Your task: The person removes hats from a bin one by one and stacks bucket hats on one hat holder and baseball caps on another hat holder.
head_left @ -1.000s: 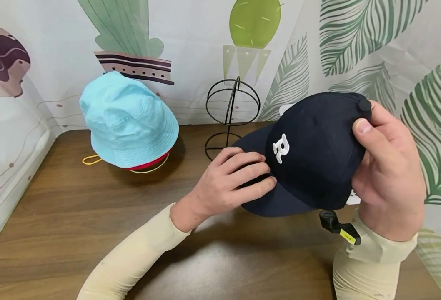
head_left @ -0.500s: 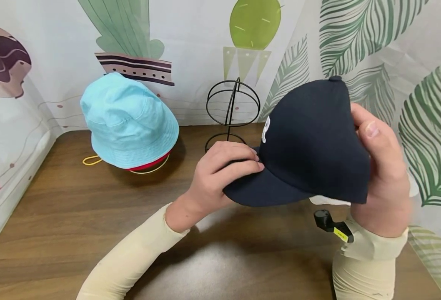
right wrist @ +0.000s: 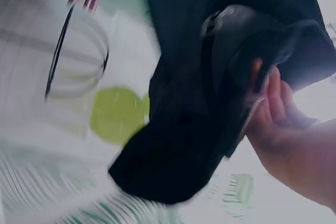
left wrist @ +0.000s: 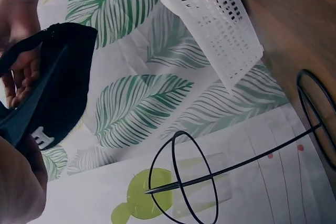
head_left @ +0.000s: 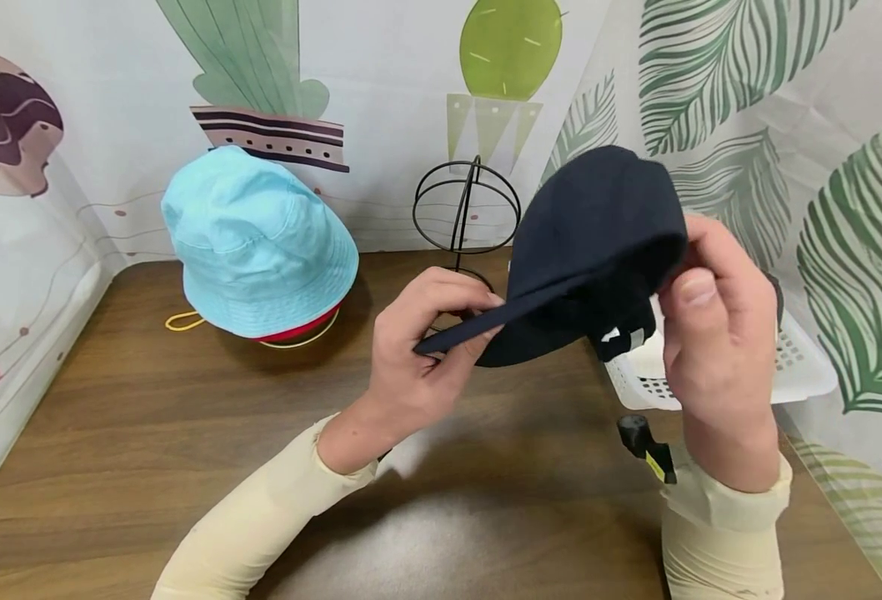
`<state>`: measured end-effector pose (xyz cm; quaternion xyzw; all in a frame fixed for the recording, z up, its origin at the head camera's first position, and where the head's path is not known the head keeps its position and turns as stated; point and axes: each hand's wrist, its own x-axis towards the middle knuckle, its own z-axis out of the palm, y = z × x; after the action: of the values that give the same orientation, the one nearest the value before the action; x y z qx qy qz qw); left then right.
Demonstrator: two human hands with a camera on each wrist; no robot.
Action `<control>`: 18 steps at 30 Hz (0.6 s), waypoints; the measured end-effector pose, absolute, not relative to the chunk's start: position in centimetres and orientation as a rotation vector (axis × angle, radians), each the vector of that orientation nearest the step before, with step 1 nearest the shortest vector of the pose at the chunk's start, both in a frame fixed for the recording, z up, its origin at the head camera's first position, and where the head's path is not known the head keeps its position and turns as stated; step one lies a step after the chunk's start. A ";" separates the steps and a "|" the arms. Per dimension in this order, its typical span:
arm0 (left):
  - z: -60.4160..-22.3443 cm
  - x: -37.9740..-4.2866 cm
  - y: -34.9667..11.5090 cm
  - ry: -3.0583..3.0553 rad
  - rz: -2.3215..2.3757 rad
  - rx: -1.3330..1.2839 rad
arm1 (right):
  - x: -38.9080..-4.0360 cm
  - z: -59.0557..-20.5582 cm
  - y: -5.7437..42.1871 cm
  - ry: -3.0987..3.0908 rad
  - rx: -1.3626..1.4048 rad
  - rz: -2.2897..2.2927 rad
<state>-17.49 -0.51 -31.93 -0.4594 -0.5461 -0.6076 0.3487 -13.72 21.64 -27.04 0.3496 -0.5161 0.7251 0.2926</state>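
Cap [head_left: 591,217] aloft: a person holds it in both hands over a wooden table [head_left: 96,467], tilted so that its dark inside shows, between a bare black stand [head_left: 466,204] and a white basket [head_left: 804,381] partly hidden behind the right hand [head_left: 722,342]. The left hand [head_left: 418,358] pinches the bill [head_left: 519,310] between thumb and fingers; the right pinches the back edge, its thumb on the near side, while blur in the right wrist view leaves the exact lie of the other fingers unclear. A white letter [left wrist: 42,136] on the cap's front shows to the left wrist camera, where cap and stand are well apart. At left, a blue hat [head_left: 253,242] sits with a gold ring [head_left: 291,345] just beneath it. The step in hand appears to be orienting the cap. If the stand is its destination, the next move likely calls for turning the opening down and levelling it above the wire, with the bill held steady and the right fingers clear of the opening.
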 end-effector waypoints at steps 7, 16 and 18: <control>-31.7 -17.2 -1.0 -1.494 -1.683 -1.022 | -13.4 -26.2 21.0 -1.679 0.771 1.207; -31.6 -17.3 -1.7 -1.555 -1.779 -0.873 | -12.9 -26.6 21.5 -2.056 0.822 0.745; -31.5 -17.3 -1.8 -1.570 -1.786 -0.858 | -13.1 -26.8 21.5 -2.074 0.820 0.711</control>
<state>-17.31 -1.78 -31.54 -0.3237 -0.5919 -0.6735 0.3020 -13.09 21.51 -26.83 0.3227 -0.8160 0.2798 0.3895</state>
